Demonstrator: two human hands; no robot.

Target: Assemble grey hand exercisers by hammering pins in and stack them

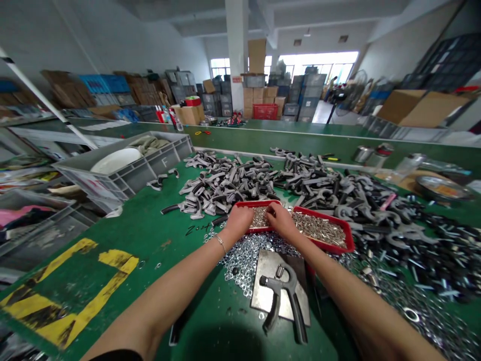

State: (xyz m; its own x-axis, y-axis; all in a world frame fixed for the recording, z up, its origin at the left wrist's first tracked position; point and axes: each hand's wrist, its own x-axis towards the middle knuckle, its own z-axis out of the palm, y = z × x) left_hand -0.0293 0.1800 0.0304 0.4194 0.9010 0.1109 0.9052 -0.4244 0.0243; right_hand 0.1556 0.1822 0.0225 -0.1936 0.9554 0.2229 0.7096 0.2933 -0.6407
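Left hand (238, 221) and right hand (281, 220), half-curled, touch small steel parts (259, 217); grip unclear.

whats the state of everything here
left red tray, full of small metal parts
right red tray, full of silver metal pieces
left hand, fingers at the left red tray's near edge
right hand, fingers in that tray
washers, loose in a spread pile
hand grip trainer, lying on a steel plate, not held
grey crate, open, white dish inside

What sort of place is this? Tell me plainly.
Probably a small factory's assembly floor: a long green workbench heaped with grey moulded handles and steel washers, with stacked plastic crates and cardboard cartons behind.
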